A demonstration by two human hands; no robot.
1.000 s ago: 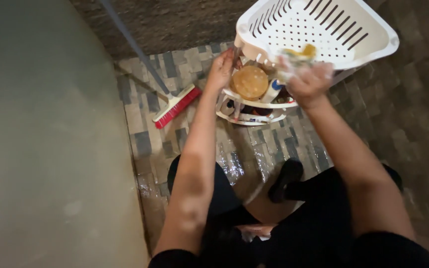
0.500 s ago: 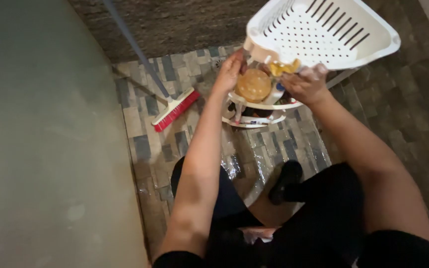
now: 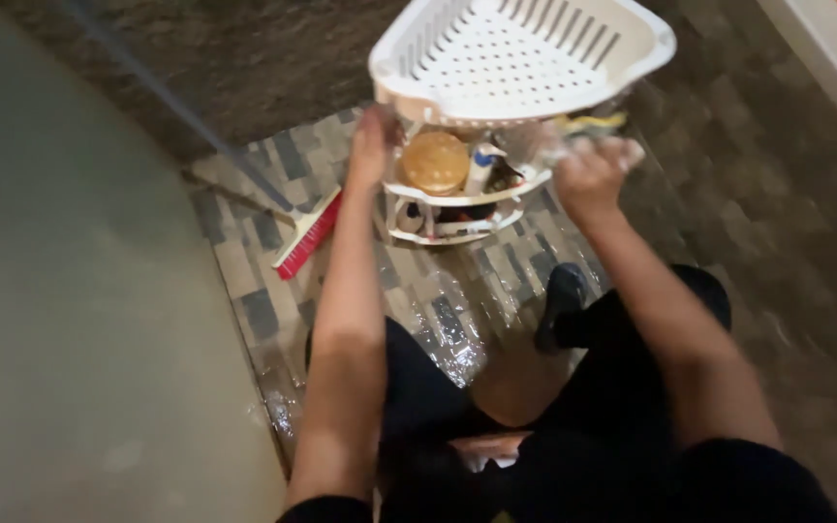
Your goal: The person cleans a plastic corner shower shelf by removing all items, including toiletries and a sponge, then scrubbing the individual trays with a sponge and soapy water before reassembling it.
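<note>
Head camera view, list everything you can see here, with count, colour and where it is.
Corner shelf rack: one, white, slotted tiers, top centre.
Round sponge-like thing: one, orange-brown, middle tier.
Small bottle: one, white with blue, beside it.
Dark items: count unclear, lower tier.
Scrub brush: one, red and white, long handle, on the floor left of rack.
Tiled floor: grey-brown, wet, glossy.
Wall: greenish, left.
Left hand: at the rack's left edge.
Right hand: holds something yellowish, blurred, at the rack's right.

A wet tiled bathroom floor

The floor (image 3: 438, 291) is covered in small grey and brown tiles. A plain pale wall (image 3: 70, 339) is seen at the left.
</note>
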